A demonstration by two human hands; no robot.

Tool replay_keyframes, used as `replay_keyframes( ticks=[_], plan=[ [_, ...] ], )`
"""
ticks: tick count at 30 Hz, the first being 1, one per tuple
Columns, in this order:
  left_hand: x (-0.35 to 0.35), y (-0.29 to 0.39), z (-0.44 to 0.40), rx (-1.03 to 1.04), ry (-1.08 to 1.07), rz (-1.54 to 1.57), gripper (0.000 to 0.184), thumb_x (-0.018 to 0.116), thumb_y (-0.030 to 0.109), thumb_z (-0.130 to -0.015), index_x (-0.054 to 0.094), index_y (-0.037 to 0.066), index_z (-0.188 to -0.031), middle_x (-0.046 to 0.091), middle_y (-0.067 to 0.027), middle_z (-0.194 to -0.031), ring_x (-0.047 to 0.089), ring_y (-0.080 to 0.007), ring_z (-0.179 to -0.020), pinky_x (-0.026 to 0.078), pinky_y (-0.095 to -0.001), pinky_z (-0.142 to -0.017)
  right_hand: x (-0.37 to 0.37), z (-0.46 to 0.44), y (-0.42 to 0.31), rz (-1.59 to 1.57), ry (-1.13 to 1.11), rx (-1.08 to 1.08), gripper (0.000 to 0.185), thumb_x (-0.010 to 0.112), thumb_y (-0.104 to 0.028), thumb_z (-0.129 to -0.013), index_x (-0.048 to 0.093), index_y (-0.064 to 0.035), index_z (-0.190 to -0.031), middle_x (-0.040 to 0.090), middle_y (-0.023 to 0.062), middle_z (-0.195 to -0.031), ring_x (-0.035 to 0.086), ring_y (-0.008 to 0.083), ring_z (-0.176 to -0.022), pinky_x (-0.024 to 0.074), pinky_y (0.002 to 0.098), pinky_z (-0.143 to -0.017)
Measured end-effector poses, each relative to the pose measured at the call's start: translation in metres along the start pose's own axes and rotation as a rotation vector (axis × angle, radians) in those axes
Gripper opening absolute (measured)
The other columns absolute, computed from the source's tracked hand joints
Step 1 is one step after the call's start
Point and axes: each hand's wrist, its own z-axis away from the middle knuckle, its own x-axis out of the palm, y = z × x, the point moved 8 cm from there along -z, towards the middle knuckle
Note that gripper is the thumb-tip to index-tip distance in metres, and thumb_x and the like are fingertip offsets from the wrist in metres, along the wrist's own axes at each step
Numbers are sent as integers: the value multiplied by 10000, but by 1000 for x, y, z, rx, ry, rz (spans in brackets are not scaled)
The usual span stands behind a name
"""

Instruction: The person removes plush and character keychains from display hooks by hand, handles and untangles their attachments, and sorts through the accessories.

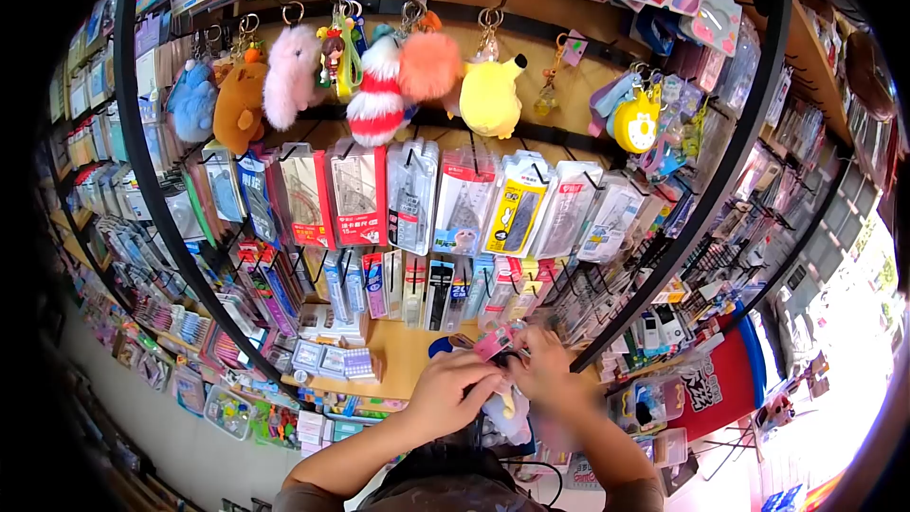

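In front of my chest, low in the view, both hands meet around a small white and lilac plush charm (507, 419) with a yellow part on it. My left hand (450, 393) has its fingers bent against the charm's upper part. From the other side, my right hand (548, 370) pinches near the top, beside a dark loop or strap. A pink tag or card (495, 342) sticks up between the hands. The fingers cover the exact gripping points, and the right forearm is partly blurred.
Plush keychains hang above, among them a yellow one (491, 100) and an orange pompom (429, 66). Packaged ruler sets (358, 199) hang on hooks below them. Small boxes (332, 360) stand on the wooden shelf (403, 346). Black rack posts (706, 199) rise on both sides.
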Motion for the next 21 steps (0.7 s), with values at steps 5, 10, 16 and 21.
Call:
replay_keyframes(
  ticks=[5,10,16,21],
  plan=[
    [2,-24,1,-234,-17,-315,210,595,162,-754,606,14,-902,609,-142,-747,574,-333,-702,437,-425,-636,17,-2,-8,-75,59,-12,213,608,-41,-639,472,-49,-802,550,128,-767,529,331,-750,406,410,-672],
    [1,-43,4,-283,62,-290,238,607,149,-679,587,-2,-862,580,-151,-742,561,-332,-709,451,-411,-639,31,6,-9,-159,100,49,235,635,-26,-628,461,-50,-784,559,123,-785,539,329,-773,425,403,-687],
    [10,-45,3,-273,-6,-320,279,609,147,-631,585,-7,-862,574,-156,-765,548,-325,-728,447,-410,-643,34,21,-6,-236,147,43,263,637,25,-615,449,-47,-785,555,123,-788,554,320,-742,446,381,-643],
    [33,-56,17,-439,-209,-287,263,610,165,-648,596,-3,-850,583,-177,-901,543,-339,-863,445,-429,-737,34,39,-4,-235,100,57,269,638,33,-612,449,-46,-786,554,125,-786,563,319,-728,454,366,-613]
  ],
)
